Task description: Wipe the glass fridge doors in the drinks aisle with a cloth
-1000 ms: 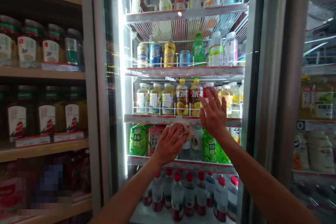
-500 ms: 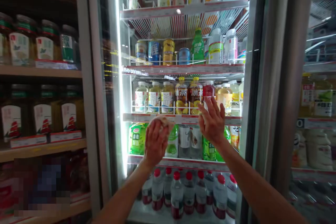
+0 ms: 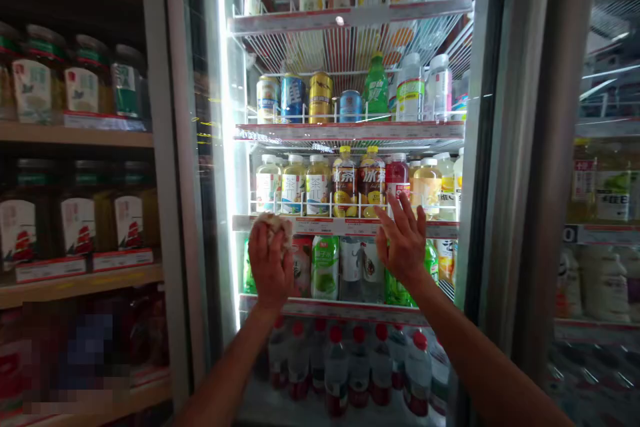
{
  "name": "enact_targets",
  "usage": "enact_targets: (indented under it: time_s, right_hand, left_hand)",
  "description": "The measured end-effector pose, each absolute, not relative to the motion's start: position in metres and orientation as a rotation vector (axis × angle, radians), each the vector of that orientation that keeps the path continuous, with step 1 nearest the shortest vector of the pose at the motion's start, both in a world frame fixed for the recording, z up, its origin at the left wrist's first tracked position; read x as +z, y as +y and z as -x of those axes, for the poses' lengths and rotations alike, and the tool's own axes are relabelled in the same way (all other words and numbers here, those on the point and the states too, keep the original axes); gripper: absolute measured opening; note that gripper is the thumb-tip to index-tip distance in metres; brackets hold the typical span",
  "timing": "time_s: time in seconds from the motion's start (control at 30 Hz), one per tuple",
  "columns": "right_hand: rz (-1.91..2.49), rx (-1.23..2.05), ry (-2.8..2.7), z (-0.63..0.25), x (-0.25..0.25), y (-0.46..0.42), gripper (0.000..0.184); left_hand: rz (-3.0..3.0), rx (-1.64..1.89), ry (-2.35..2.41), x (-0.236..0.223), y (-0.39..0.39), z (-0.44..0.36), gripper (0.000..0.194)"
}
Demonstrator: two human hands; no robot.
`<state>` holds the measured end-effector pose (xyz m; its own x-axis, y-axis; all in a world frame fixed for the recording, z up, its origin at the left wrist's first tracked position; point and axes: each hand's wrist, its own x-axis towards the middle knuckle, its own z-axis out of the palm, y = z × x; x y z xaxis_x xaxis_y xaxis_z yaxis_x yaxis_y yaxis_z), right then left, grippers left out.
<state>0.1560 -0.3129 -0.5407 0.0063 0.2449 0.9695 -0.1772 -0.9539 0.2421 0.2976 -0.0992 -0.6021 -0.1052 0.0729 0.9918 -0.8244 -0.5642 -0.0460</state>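
Observation:
My left hand (image 3: 271, 267) is closed on a crumpled pale cloth (image 3: 277, 227), at the left part of the shelf edge (image 3: 345, 225) that carries price labels. Fingers apart and holding nothing, my right hand (image 3: 403, 240) is raised near the same edge, farther right. Whether either hand touches the edge or glass in front of it, I cannot tell. Above the edge stand iced tea bottles (image 3: 345, 183) with yellow caps and a red drink bottle (image 3: 397, 173). Between my hands, one shelf lower, are a green bottle (image 3: 325, 268) and clear bottles with white labels (image 3: 362, 267).
A bright light strip (image 3: 226, 147) runs down the cooler's left side. Cans (image 3: 320, 97) and bottles fill the higher shelves; red-capped bottles (image 3: 336, 360) stand at the bottom. Jars (image 3: 37, 73) line the wooden shelves at left. A metal door frame (image 3: 515, 147) rises at right.
My left hand has moved left along the shelf edge with the cloth, uncovering the bottles behind its former place. My right hand has stayed nearly where it was.

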Motion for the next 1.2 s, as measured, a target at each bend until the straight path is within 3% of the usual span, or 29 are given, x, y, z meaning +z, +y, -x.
enact_targets:
  time_s: [0.2, 0.3, 0.5, 0.57, 0.77, 0.87, 1.07, 1.2]
  right_hand:
    - [-2.022, 2.030, 0.117, -0.154, -0.547, -0.315, 0.047]
    - [-2.041, 2.020, 0.144, -0.152, -0.551, -0.316, 0.045]
    - [-2.031, 2.040, 0.127, -0.153, -0.553, -0.316, 0.042]
    - [-2.032, 2.049, 0.132, -0.154, -0.553, -0.316, 0.042]
    - [-2.060, 2.030, 0.140, -0.151, -0.552, -0.316, 0.038]
    - [-2.067, 2.021, 0.125, -0.150, -0.552, -0.316, 0.039]
    - [-2.054, 2.038, 0.118, -0.151, -0.551, -0.314, 0.041]
    - [-2.047, 2.030, 0.121, -0.151, -0.551, -0.314, 0.041]
  left_hand:
    - [-1.593, 1.807, -1.589, -0.625, -0.137, -0.260, 0.037]
    - [-1.597, 1.830, -1.433, -0.615, -0.119, -0.279, 0.041]
    - [-1.440, 1.791, -0.919, -0.554, -0.099, -0.306, 0.051]
    - [-1.451, 1.790, -0.942, -0.544, -0.115, -0.295, 0.050]
    - [-1.600, 1.824, -1.600, -0.556, -0.153, -0.260, 0.042]
    - [-1.588, 1.865, -1.481, -0.550, -0.138, -0.273, 0.042]
    - [-1.403, 1.783, -0.815, -0.521, -0.110, -0.301, 0.044]
    - [-1.459, 1.816, -1.056, -0.528, -0.134, -0.281, 0.044]
